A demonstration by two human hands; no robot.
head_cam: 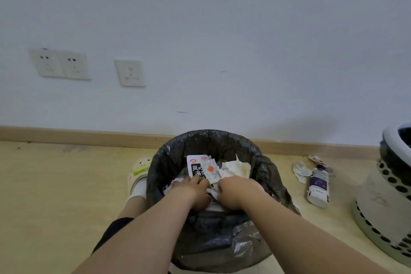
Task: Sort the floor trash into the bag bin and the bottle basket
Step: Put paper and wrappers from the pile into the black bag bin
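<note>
Left hand (193,189) grips light, crinkly wrappers (196,167), right hand (236,192) soft tissue (236,168), fingers clenched, over the bin (165,162). The bottle (319,184) lies at its 3 o'clock: stiff, probably light; take it mid-body.

A bin (213,260) is lined with a glossy black bag (169,162). Inside it, a wrapper (194,165) is printed white above and black below, with white characters. A white sachet (211,170) is marked with an orange diamond. A white tissue (235,168) is stained yellow. A white bottle (319,184) is banded with a purple label. A pale grey basket (378,196) is patterned with round holes. The floor (55,184) is coloured pale yellow.
</note>
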